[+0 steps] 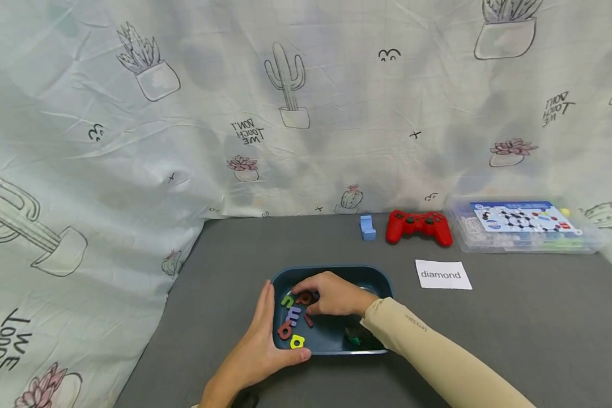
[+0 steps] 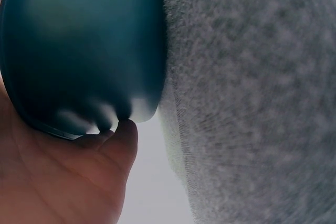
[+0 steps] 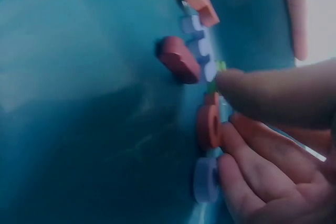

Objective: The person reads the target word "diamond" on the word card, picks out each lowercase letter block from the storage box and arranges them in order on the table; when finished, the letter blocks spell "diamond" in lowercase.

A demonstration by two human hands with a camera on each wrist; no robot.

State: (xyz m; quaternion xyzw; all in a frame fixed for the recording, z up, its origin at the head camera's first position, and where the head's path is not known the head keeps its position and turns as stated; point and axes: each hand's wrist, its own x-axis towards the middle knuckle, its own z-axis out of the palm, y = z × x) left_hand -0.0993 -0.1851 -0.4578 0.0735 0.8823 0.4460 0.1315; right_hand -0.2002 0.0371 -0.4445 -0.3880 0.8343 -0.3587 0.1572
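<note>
A dark blue tray (image 1: pixel 331 352) holds several small coloured letters. My left hand (image 1: pixel 257 345) rests on its near left corner, fingers straight along the side and thumb along the front rim. My right hand (image 1: pixel 334 294) reaches into the tray, its fingertips right at an orange-brown letter (image 3: pixel 209 125) and a purple letter (image 3: pixel 206 179), with the thumb apart from the fingers. Beside them lie a green n (image 1: pixel 288 301), a purple m (image 1: pixel 293 316), a red-brown bar-shaped letter (image 1: pixel 308 321), another orange-brown letter (image 1: pixel 284 330) and a yellow letter (image 1: pixel 297 341).
A dark object with green (image 1: pixel 356 338) lies in the tray's near right, partly hidden by the sleeve (image 1: pixel 403 326). On the grey table (image 1: pixel 224 255), a card (image 1: pixel 443 283) reads "diamond". Behind it stand a blue block (image 1: pixel 368 228), a red game controller (image 1: pixel 419 228) and a clear plastic case (image 1: pixel 525 241).
</note>
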